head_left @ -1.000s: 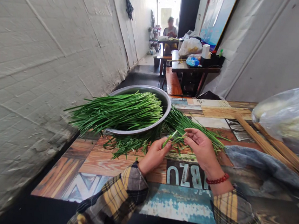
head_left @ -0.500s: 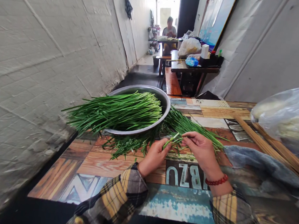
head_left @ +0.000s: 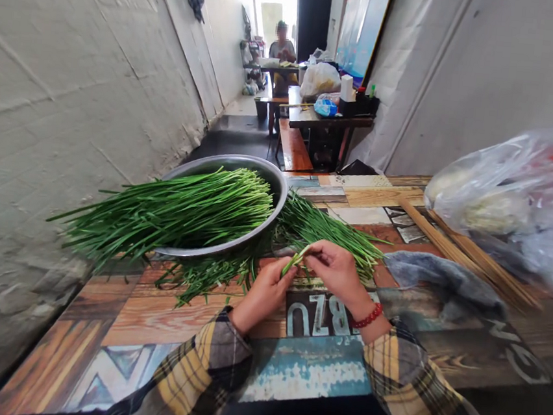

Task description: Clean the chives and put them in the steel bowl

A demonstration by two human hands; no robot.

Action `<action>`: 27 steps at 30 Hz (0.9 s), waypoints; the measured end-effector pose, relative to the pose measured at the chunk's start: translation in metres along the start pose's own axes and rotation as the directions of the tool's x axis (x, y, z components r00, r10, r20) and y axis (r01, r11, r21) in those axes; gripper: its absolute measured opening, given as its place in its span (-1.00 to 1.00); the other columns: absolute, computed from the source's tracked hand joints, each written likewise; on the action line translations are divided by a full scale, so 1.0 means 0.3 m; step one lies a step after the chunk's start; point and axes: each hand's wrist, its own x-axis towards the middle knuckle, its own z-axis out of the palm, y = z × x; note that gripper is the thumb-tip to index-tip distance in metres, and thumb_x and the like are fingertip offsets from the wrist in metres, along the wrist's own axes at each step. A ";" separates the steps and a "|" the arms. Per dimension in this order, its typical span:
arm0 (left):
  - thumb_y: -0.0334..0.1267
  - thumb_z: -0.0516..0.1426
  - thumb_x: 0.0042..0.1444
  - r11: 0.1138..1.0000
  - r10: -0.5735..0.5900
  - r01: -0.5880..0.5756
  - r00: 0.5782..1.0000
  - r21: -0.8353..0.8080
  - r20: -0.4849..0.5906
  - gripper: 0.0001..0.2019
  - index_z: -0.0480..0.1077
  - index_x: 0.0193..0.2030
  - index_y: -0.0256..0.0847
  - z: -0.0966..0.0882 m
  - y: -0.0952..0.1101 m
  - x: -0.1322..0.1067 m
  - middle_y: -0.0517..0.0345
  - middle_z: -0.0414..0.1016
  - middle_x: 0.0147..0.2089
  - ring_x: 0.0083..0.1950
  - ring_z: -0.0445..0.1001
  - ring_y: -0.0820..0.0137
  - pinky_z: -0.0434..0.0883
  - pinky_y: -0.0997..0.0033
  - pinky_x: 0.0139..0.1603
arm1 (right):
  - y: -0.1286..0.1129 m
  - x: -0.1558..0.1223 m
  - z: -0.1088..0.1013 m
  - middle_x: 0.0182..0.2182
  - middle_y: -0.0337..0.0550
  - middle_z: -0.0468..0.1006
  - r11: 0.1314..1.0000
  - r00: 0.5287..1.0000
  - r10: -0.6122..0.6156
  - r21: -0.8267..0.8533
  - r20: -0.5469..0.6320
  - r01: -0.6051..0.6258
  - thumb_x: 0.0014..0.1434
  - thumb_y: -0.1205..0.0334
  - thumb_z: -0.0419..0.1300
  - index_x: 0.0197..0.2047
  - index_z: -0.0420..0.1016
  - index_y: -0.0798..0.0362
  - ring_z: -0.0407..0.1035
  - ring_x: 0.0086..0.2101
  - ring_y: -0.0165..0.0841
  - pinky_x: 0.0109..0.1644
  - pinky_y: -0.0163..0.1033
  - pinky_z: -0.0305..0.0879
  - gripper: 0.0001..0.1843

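Between my hands are a few garlic chives, their pale ends pointing up and to the right. My left hand is closed round the stems. The fingers of my right hand pinch at the pale ends. Just behind the hands a loose heap of green chives lies on the table. To the left stands a wide metal basin, and a big bunch of chives rests in it, the leafy tips hanging over its left rim. Short scraps of leaf are scattered in front of the basin.
A grey cloth lies right of my right hand. Beyond it are long wooden sticks and a clear plastic bag with pale contents. Farther back stands another table with bags on it, and a person sits behind.
The view has swung to the right, so everything sits farther left. My right fingers have come closer to my left hand and now pinch the pale chive ends.
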 end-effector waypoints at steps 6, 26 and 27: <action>0.02 0.04 0.17 0.984 -0.063 0.041 0.991 -0.171 -0.122 -0.67 0.29 -0.39 -0.22 -0.014 0.027 -0.005 0.26 0.16 -0.51 -0.42 0.12 0.47 0.16 0.51 -0.41 | 0.018 0.039 -0.170 -0.42 -0.19 0.53 0.997 0.899 0.081 0.052 -0.431 -0.065 0.07 0.03 0.23 -0.23 0.50 0.04 0.40 -0.42 -0.39 -0.36 -0.28 0.34 -0.72; 0.04 0.07 0.15 0.864 -0.016 0.005 1.000 -0.504 -0.018 -0.66 0.31 -0.32 -0.25 0.010 0.015 -0.003 0.38 0.09 -0.62 -0.63 0.07 0.58 0.03 0.56 -0.61 | 0.053 -0.075 -0.262 -0.36 -0.12 0.52 0.489 0.997 -0.054 -0.872 -0.054 -0.021 0.09 0.24 0.16 -0.33 0.58 0.04 0.38 -0.30 -0.32 -0.18 -0.22 0.26 -0.84; 0.04 0.07 0.15 0.860 -0.011 0.002 1.000 -0.510 -0.013 -0.66 0.30 -0.32 -0.25 0.008 0.016 -0.003 0.37 0.11 -0.61 -0.63 0.10 0.58 0.06 0.55 -0.62 | 0.053 -0.073 -0.259 -0.38 -0.13 0.52 0.520 0.996 -0.034 -0.852 -0.087 -0.056 0.08 0.22 0.15 -0.36 0.57 0.05 0.37 -0.34 -0.33 -0.22 -0.23 0.26 -0.83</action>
